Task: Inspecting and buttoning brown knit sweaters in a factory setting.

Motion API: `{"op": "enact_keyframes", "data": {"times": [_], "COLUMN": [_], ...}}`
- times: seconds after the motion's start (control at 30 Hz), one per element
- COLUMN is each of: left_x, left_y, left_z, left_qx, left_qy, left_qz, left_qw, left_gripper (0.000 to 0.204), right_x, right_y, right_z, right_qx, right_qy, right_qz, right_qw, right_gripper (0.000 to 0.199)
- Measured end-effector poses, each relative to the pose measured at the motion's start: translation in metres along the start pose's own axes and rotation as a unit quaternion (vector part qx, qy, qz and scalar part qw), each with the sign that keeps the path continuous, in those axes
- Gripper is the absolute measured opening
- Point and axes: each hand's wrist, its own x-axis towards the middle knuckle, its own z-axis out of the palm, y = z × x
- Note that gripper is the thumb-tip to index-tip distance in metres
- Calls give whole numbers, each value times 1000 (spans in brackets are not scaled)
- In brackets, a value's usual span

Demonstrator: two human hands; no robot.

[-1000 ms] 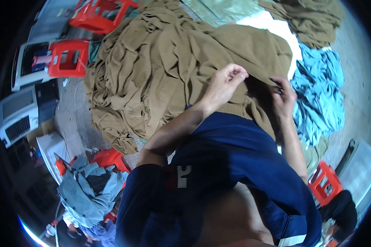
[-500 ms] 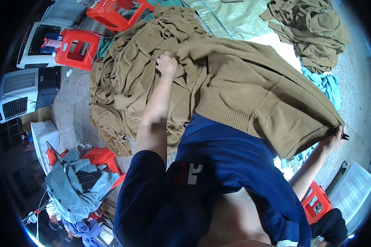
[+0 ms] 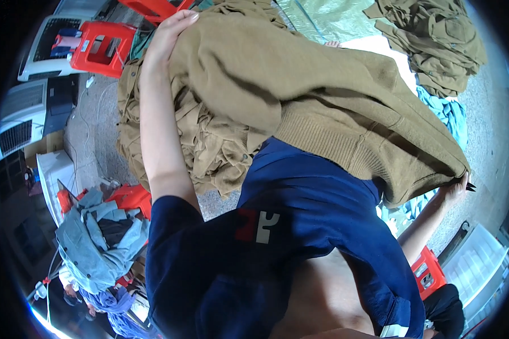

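Note:
A brown knit sweater [image 3: 345, 110] with a ribbed hem is stretched across my lap and over a heap of similar brown knitwear [image 3: 209, 155]. My left hand [image 3: 172, 34] is closed on its far left end, above the heap. Out at the right, my right hand [image 3: 453, 192] grips the sweater's other end near the edge. Small black pointed tips [image 3: 470, 187] stick out of that hand; the rest of this tool is hidden, so its kind is unclear. Buttons show on some pieces in the heap.
Another brown garment pile [image 3: 444, 42] lies far right, beside turquoise cloth [image 3: 444, 113]. Red stools [image 3: 99, 50] and white appliances [image 3: 22, 107] stand at left. Grey-blue garments [image 3: 99, 243] cover a stool at lower left. A green sheet [image 3: 322, 20] lies ahead. People are partly visible at the lower edges.
My left hand has moved far and to the left, drawing the sweater's left part out over the heap. My right hand has stayed nearly in place, keeping its grip.

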Motion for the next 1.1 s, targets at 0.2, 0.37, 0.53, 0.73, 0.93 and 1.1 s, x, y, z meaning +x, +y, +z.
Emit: {"op": "enact_keyframes", "data": {"times": [0.2, 0.37, 0.53, 0.73, 0.93, 1.1], "left_x": [10, -49, -49, -69, -94, -102], "left_y": [-96, -167, -247, -84, 21, 42], "left_z": [61, 177, 135, 142, 175, 191], "left_qx": [338, 473, 625, -51, -168, -194], "left_qy": [338, 170, 124, 88, -257, -325], "left_qz": [221, 78, -8, -70, -81, -101], "left_qw": [850, 861, 770, 992, 948, 920], "left_gripper": [17, 39, 32, 39, 37, 33], "right_x": [-31, -45, -39, -84, -161, -184], "right_y": [5, 4, -7, -64, -79, -29], "right_z": [31, 56, 47, 80, 235, 293], "right_qx": [-42, -58, -60, -152, -204, -211], "right_qy": [12, 26, -25, -317, -628, -790], "right_qz": [-10, 8, -9, -102, -238, 18], "right_qw": [999, 998, 998, 931, 713, 575], "right_gripper": [22, 10, 17, 19, 34, 18]}}
